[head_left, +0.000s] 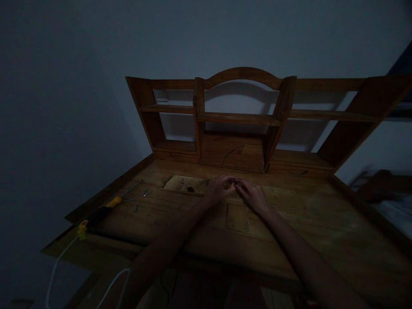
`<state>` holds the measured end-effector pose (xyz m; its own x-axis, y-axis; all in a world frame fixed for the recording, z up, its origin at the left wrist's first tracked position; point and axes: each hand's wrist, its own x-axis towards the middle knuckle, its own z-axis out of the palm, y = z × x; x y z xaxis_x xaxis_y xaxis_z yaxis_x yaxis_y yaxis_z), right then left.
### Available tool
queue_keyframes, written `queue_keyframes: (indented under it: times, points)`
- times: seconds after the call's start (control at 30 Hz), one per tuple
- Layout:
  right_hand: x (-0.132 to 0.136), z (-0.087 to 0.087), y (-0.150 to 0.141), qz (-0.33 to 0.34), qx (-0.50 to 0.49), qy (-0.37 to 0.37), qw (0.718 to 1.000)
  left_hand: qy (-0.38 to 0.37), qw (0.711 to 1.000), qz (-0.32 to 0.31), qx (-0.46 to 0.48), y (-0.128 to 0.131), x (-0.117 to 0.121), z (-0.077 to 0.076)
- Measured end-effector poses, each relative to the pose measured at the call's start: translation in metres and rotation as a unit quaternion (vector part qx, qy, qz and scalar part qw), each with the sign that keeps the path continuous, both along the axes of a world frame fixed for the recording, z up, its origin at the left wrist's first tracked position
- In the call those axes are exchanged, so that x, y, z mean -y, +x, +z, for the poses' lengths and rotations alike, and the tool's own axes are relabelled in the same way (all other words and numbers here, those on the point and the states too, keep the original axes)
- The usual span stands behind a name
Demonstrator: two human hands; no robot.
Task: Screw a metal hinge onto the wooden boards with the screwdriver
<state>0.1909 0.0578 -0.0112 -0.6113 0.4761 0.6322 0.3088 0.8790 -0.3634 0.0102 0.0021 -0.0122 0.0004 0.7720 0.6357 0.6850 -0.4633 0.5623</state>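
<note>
My left hand and my right hand meet above the middle of the wooden desk. Their fingertips are pinched together around something small and dark that I cannot make out in the dim light. Beneath them lies a long, pale wooden strip with dark marks on its left part. Just in front of my hands a small rectangular wooden piece rests on the desk. A screwdriver with a yellow and black handle lies on the left, its shaft toward the back.
Several small metal pieces are scattered beside the screwdriver. A white cord hangs at the desk's left front corner. A wooden shelf unit stands along the back, against the wall. Raised edges run down both sides.
</note>
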Motion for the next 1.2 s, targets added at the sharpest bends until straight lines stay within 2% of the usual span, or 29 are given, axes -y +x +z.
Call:
queue_keyframes:
  times: [0.17, 0.27, 0.43, 0.57, 0.8, 0.97, 1.2]
  points:
    - [-0.0013, -0.0025, -0.0015, -0.002, -0.013, 0.003, 1.0, -0.009, 1.0, 0.002, 0.005, -0.0013, -0.002, -0.0011]
    - [-0.0008, -0.0016, -0.0013, -0.003, -0.014, 0.005, 1.0, 0.01, 1.0, -0.01, -0.001, -0.002, -0.0012, 0.0007]
    - [-0.0022, -0.0002, 0.0005, -0.013, -0.007, 0.006, 1.0, 0.026, 0.999, 0.02, -0.023, -0.0023, -0.0031, 0.0012]
    - [-0.0043, -0.0011, 0.0001, -0.019, -0.009, 0.01, 1.0, 0.016, 1.0, 0.004, -0.022, -0.0045, -0.0045, 0.0006]
    - [-0.0061, -0.0003, 0.0007, 0.003, 0.003, 0.013, 1.0, -0.01, 0.996, -0.025, 0.081, -0.0054, -0.0044, -0.001]
    - [-0.0067, 0.0001, 0.0032, 0.004, 0.009, 0.012, 1.0, 0.016, 1.0, -0.017, -0.01, -0.0055, -0.0052, -0.0013]
    - [-0.0052, 0.0008, 0.004, 0.001, 0.01, 0.016, 1.0, 0.036, 0.995, -0.093, -0.024, -0.0074, -0.0037, 0.0025]
